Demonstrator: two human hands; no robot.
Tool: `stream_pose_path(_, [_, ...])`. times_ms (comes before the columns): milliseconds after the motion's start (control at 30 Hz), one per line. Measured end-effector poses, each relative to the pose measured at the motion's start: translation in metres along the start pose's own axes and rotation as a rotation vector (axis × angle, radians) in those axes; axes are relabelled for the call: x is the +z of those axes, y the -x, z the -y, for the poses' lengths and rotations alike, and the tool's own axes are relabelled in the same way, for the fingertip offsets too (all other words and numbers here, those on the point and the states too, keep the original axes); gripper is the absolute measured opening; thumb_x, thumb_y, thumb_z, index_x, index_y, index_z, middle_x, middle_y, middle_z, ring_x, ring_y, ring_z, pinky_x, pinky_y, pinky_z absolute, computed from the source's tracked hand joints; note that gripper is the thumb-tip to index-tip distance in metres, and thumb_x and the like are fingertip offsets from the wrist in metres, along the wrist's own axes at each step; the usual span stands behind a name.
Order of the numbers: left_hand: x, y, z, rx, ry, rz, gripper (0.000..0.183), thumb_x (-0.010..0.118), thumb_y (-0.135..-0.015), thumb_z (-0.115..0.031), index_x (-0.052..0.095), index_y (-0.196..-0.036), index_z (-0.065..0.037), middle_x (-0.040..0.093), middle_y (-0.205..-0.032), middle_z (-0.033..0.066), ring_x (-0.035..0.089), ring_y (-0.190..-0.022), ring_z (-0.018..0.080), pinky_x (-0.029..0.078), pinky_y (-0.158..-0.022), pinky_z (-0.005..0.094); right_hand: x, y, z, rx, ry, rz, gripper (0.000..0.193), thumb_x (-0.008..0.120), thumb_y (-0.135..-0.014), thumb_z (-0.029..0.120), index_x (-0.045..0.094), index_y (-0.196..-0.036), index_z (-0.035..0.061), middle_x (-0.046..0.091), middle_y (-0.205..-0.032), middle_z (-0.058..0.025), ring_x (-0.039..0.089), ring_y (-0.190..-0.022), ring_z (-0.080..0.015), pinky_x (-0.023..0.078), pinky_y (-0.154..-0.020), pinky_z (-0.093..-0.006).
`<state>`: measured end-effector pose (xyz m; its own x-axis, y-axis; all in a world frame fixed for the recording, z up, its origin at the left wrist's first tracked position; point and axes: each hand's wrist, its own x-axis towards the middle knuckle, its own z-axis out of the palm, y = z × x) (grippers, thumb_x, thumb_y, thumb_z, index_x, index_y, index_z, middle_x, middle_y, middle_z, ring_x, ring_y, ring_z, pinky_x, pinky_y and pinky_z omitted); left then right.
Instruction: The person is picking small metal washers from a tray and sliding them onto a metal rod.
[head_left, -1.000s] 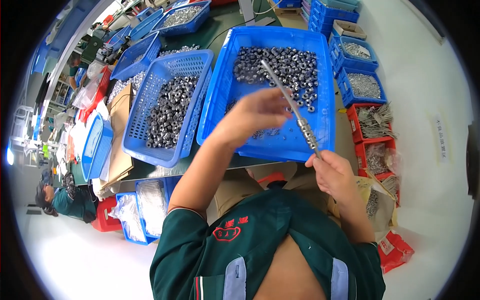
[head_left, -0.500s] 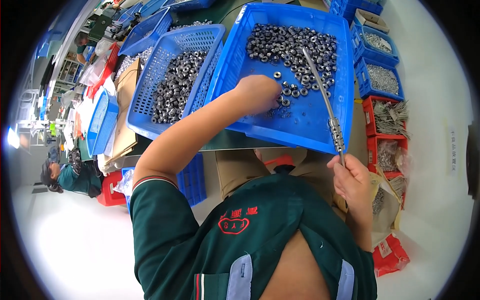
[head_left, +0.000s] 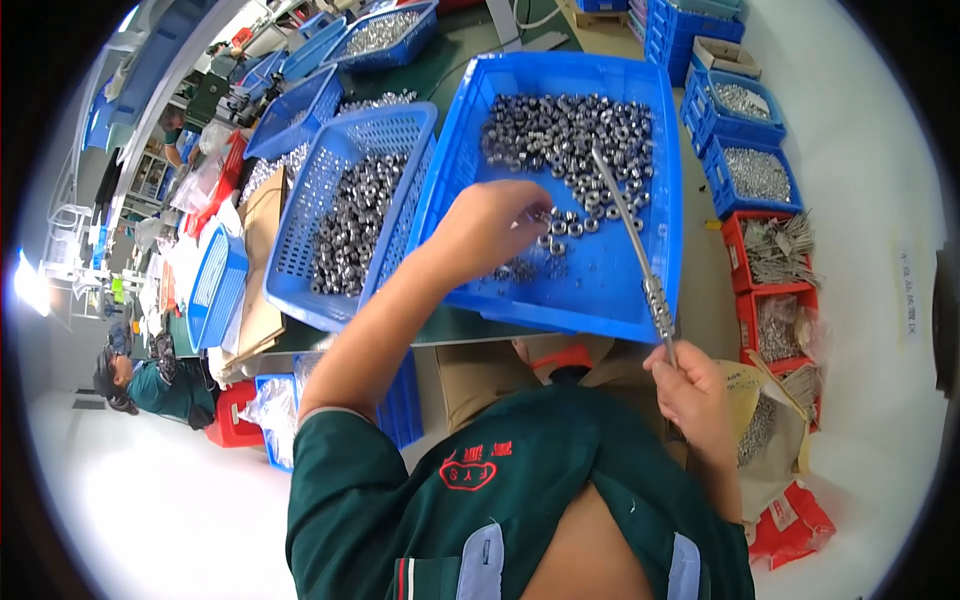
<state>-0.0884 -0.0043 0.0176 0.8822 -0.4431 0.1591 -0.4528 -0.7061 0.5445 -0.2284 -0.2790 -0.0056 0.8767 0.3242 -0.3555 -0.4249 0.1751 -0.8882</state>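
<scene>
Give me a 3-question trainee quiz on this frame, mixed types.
1. True or false: the right hand holds a thin metal rod slanting over the solid blue tray.
2. The left hand is in: A) the solid blue tray of nuts, B) the mesh basket, C) a red bin.
3. What sits threaded on the rod near the right hand?

Key: 1 true. 2 A. 3 a short stack of nuts.

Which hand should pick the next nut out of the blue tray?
Left. The left hand is already down on the nuts in the tray. The right hand sits outside the tray, gripping the rod.
</scene>
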Motion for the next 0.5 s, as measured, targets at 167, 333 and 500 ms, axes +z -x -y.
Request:
stream_pose_path(167, [-0.002,0.004,-0.023,0.109,0.138,-0.179,0.023,0.067,-0.067,-0.003,0.06,-0.089,-0.005,0.059,-0.084,0.0105,0.059,-0.079,0.0266,0.048,-0.07,0.0359,-0.003,0.0,0.0,0.013,-0.002,-0.006,0.011,0.051,-0.091,0.01,0.052,-0.092,-0.0001,0.042,-0.062,0.0045,0.034,-0.046,-0.0007,0.026,-0.04,-0.0163])
stream_pose_path(333, [-0.006,0.004,-0.023,0.173,0.052,-0.3,0.023,0.067,-0.064,-0.002,0.06,-0.086,-0.004,0.058,-0.084,0.0099,0.057,-0.081,0.0272,0.048,-0.071,0.0363,-0.007,0.006,0.002,0.006,0.049,0.076,0.011,0.053,-0.09,0.011,0.053,-0.093,-0.0004,0.043,-0.063,0.0044,0.036,-0.049,-0.0009,0.028,-0.042,-0.0166])
stream_pose_path(500, [-0.007,0.004,-0.019,0.181,0.061,-0.347,0.025,0.068,-0.064,-0.002,0.059,-0.088,-0.004,0.058,-0.084,0.0103,0.057,-0.081,0.028,0.047,-0.071,0.037,-0.009,0.011,0.005,0.02,0.144,0.089,0.011,0.053,-0.089,0.01,0.055,-0.093,-0.0004,0.045,-0.063,0.004,0.038,-0.05,-0.001,0.03,-0.044,-0.0166])
